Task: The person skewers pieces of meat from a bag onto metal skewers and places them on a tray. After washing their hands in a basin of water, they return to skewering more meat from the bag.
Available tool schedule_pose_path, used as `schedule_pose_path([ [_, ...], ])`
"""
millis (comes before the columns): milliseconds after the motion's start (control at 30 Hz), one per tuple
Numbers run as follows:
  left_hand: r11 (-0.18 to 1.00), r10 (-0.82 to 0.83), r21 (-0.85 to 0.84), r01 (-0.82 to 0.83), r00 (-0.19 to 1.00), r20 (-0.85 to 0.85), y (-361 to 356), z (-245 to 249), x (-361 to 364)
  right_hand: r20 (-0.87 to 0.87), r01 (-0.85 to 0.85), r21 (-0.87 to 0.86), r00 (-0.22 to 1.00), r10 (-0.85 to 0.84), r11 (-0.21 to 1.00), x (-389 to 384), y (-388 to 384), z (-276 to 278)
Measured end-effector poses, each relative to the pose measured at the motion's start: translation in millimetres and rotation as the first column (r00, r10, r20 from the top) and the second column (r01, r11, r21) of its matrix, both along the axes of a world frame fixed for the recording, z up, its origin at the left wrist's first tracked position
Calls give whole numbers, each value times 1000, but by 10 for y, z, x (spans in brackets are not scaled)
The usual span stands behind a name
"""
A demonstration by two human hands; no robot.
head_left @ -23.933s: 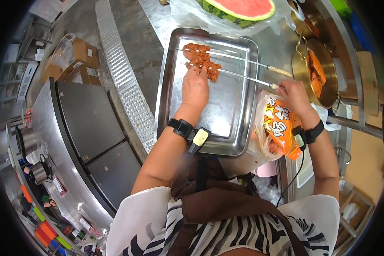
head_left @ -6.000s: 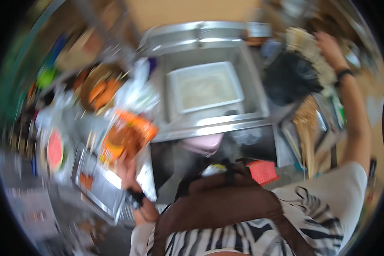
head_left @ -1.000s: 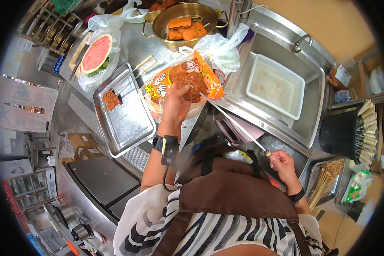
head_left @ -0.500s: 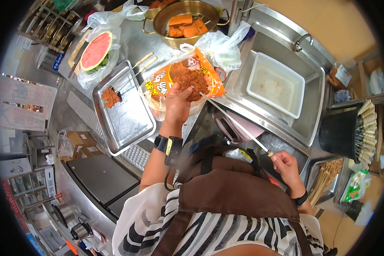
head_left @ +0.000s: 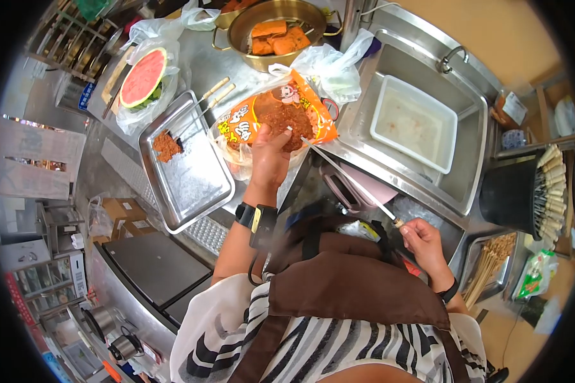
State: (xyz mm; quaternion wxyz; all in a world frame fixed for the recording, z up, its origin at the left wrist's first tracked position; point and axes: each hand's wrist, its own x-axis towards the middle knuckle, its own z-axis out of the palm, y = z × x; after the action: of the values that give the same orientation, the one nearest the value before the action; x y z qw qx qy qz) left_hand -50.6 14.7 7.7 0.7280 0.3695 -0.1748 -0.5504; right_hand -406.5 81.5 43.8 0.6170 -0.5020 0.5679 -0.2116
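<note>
A steel counter (head_left: 211, 64) is shown running from the upper left, with a sink (head_left: 402, 70) set into its right end. A concrete floor with cardboard boxes (head_left: 118, 209) is seen beyond the counter's left edge. A tray (head_left: 191, 185) is placed at the near left edge, a white tub (head_left: 414, 124) inside the sink, and a pot (head_left: 236, 32) and a watermelon (head_left: 144, 78) at the far edge. An orange bag (head_left: 236, 124) lies between tray and sink. The meat (head_left: 281, 118) in it is pinched by the bent fingers of the left hand (head_left: 269, 156). A skewer (head_left: 351, 182), its tip at the meat, is gripped at the handle by the closed right hand (head_left: 420, 239).
</note>
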Motion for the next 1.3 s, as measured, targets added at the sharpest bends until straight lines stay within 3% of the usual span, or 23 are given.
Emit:
schedule_pose_path([
  [33,1000,0,-1,0,1000,0,-7,27,1,0,0,-1,1000,0,1000,-10,0,-6],
  [100,999,43,-13,-46,980,-196,-20,89,12,0,-10,-16,1000,10,1000,-44,10,-36],
  [600,967,196,190,-169,972,-130,-98,-97,73,33,-22,-115,999,26,993,-100,50,-218],
  [800,973,192,162,-166,968,-161,-42,-112,39,80,-29,-20,996,31,999,-94,57,-337],
  [1300,977,202,89,-195,977,-72,37,-40,-106,109,-38,-67,993,45,997,47,15,-398],
])
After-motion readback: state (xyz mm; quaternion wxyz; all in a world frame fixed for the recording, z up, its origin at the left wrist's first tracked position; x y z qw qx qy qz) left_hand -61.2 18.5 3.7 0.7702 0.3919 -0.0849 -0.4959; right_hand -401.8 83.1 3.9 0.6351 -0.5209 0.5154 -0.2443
